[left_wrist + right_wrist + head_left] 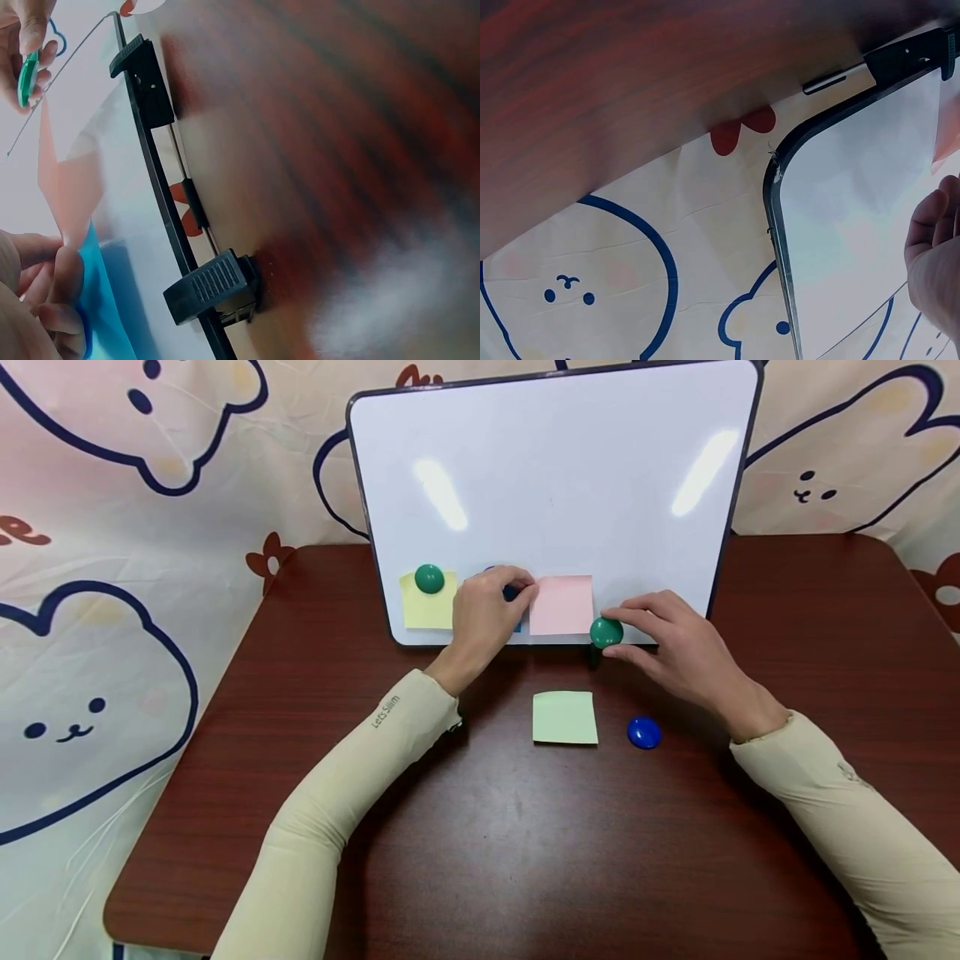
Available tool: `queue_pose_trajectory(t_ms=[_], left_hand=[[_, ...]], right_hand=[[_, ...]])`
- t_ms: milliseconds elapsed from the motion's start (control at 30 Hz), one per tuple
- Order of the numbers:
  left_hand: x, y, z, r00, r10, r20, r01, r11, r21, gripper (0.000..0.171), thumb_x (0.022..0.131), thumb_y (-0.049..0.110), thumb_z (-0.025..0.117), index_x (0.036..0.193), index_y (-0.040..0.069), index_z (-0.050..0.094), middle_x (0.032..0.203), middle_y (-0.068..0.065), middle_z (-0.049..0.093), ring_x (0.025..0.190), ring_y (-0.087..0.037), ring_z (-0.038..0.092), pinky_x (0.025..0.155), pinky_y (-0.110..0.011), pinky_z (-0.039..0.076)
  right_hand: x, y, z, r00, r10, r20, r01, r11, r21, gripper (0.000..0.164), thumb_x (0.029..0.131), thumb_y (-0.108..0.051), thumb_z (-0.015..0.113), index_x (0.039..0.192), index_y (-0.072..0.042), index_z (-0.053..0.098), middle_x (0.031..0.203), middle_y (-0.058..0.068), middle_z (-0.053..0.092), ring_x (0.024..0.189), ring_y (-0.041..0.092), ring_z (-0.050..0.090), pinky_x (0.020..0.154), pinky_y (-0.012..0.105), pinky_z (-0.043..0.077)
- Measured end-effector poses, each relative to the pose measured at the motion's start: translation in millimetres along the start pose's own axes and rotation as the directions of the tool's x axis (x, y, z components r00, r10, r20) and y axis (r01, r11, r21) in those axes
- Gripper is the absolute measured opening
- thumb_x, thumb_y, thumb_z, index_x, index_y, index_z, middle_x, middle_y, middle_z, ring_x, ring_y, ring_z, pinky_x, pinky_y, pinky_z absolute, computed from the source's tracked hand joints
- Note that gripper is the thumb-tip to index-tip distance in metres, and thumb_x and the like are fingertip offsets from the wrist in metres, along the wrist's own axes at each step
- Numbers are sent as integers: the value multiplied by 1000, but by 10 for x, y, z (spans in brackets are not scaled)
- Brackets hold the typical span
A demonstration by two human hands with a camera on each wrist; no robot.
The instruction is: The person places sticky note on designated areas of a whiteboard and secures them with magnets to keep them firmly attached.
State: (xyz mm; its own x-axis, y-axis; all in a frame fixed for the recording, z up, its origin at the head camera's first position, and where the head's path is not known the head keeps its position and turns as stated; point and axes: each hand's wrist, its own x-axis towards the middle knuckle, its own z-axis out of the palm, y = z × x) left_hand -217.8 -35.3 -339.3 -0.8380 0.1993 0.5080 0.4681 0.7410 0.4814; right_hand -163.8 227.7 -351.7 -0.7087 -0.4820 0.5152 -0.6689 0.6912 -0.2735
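Left hand: my left hand (483, 610) is arched at the knuckles, thumb and forefinger pinching the left edge of the pink sticky note (562, 606)
Left arm: it stretches up and inward from the lower left in a cream sleeve (322, 810)
Pink note: against the lower part of the whiteboard (585, 485), just right of the blue sticky note (105, 300), which my left hand partly covers
Right hand: my right hand (678, 647) comes in from the right, thumb below and fingers above, holding a round green magnet (606, 632) by its rim
Held magnet: near the pink note's lower right corner; I cannot tell whether it touches the board
Table: a pale green sticky note (564, 718) and a blue magnet (644, 732) lie below my hands
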Motion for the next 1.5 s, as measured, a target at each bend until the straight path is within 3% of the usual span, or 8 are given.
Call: queue_pose_trajectory(t_ms=[267, 533, 1500], left_hand=[[8, -29, -9, 1000, 18, -3, -18, 999, -29, 17, 92, 27, 72, 99, 12, 78, 96, -3, 77, 90, -16, 71, 82, -31, 55], [10, -33, -3, 1000, 2, -10, -2, 999, -36, 18, 91, 28, 73, 99, 12, 78, 95, -3, 77, 90, -16, 71, 83, -30, 55], [26, -55, -8, 1000, 11, -8, -12, 999, -42, 18, 91, 27, 74, 100, 12, 78, 95, -3, 77, 90, -15, 71, 83, -29, 55]], right_hand=[[41, -10, 22, 1000, -14, -9, 14, 1000, 12, 57, 74, -17, 87, 128, -12, 67, 116, 11, 64, 109, 26, 58, 85, 46, 55], [75, 6, 54, 999, -33, -22, 33, 999, -5, 53, 79, -21, 85, 128, -12, 67, 116, 11, 63, 109, 26, 57, 84, 43, 55], [296, -41, 185, 992, -17, -129, 18, 1000, 5, 53, 79, -17, 84, 129, -8, 66, 113, 14, 65, 107, 29, 57, 84, 46, 53]])
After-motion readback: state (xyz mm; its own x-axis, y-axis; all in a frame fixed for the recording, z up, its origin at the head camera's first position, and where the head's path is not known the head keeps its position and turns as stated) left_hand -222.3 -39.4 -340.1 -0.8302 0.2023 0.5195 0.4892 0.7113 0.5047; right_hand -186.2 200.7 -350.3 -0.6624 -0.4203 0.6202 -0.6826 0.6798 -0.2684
